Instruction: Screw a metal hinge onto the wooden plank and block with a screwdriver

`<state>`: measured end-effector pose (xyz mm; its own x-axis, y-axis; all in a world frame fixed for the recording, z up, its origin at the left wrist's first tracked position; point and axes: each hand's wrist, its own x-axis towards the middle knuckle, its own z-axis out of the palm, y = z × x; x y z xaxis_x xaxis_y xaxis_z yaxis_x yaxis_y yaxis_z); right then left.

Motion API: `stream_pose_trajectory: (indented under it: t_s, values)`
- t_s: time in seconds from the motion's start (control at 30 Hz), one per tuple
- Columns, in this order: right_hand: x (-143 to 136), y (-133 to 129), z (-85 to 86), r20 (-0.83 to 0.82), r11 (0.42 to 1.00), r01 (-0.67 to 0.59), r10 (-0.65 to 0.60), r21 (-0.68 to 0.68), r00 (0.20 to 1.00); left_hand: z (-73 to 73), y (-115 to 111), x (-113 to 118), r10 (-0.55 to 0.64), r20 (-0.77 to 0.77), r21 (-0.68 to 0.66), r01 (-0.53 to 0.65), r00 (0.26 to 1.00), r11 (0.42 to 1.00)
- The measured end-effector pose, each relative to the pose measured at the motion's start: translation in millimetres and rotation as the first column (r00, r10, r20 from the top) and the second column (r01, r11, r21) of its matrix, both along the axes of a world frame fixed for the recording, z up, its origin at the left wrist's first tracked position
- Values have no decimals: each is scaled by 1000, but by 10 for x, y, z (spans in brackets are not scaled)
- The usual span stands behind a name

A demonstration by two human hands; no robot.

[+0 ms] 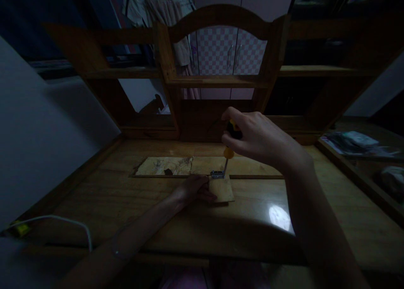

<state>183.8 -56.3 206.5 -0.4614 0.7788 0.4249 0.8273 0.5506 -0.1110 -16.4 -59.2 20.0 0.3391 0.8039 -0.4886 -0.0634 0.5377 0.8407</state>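
Shelf unit (217,81): seen beyond the right hand (252,133) and the left hand (195,188), touched by neither
Desk (252,196): spread beneath both hands, and on its top all the work is laid out
Long board (202,167): laid just beyond the left hand and below the right, its worn, dark-marked end stretched away to the left
Right hand: raised over the work, fingers wrapped closed around the handle of the screwdriver (229,153)
Left hand: set low, fingers curled and partly closed on the left edge of the small wood piece (222,191), which seems to be steadied by them
Small wood piece: placed just right of the left fingers, its far edge set by the long board; the lining-up is judged done
Screwdriver: pointed down from the right hand, slightly tilted, its tip set at the right end of the metal fitting (217,175)
Metal fitting: seated just beyond the left fingertips, where piece and board meet; placing is judged done, fastening only under way
Fixings: too small to be counted below the right hand; how many are driven home cannot be told, though the right end is judged unfinished
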Motion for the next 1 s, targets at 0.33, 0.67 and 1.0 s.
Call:
stream_pose_trajectory:
  t_s: [0.33,0.67,1.0]
  values:
    - [4,-1,-8,10,1000,9,-9,7,1000,-41,30,2,-8,-4,-14,8,1000,1000]
    - [-1,7,-7,21,1000,9,-10,23,1000,-64,63,-20,-32,16,-56,33,999,998]
    - [2,12,-12,36,999,26,-28,33,999,48,67,-17,44,43,-174,-36,998,984]
